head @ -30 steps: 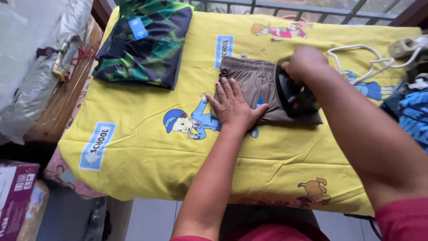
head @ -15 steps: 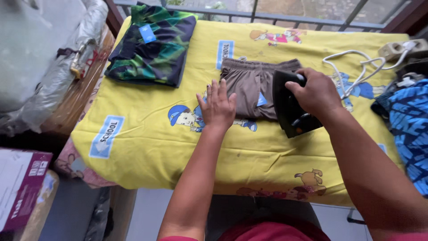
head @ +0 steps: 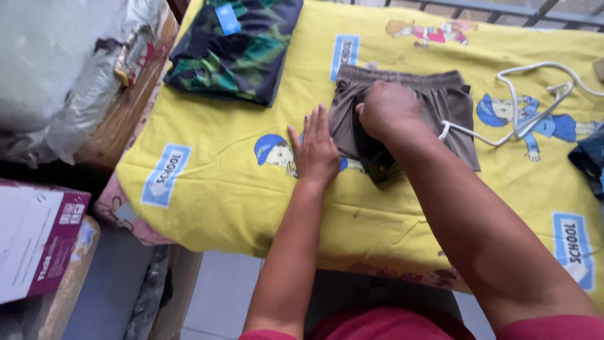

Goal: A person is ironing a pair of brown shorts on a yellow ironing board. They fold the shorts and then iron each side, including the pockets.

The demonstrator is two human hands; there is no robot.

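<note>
Looking down from the head camera: the bench [head: 251, 208] is draped in a soft yellow cloth printed with cartoon kids and blue label patches, slightly wrinkled near the front edge. A pair of brown shorts [head: 450, 110] lies flat in the middle of it, matte fabric with a gathered elastic waistband along the far edge. The right hand [head: 387, 110] sits on top of the shorts, fingers curled shut around the handle of a dark iron [head: 376, 162] – most of the iron is hidden under the fist and forearm, only its dark rear end pokes out near the shorts' lower left corner. The left hand [head: 314, 150] lies flat on the yellow cloth, fingers spread open, fingertips touching the shorts' left edge.

A white cord [head: 528, 107] loops loosely across the cloth to the right of the shorts. Far left there's a neatly folded green-and-navy patterned garment [head: 236, 47] – looks smooth and synthetic. Off the bench, crinkly clear plastic wrap [head: 56, 75] covers something bulky, and a cardboard box [head: 38, 242] sits lower left.
</note>
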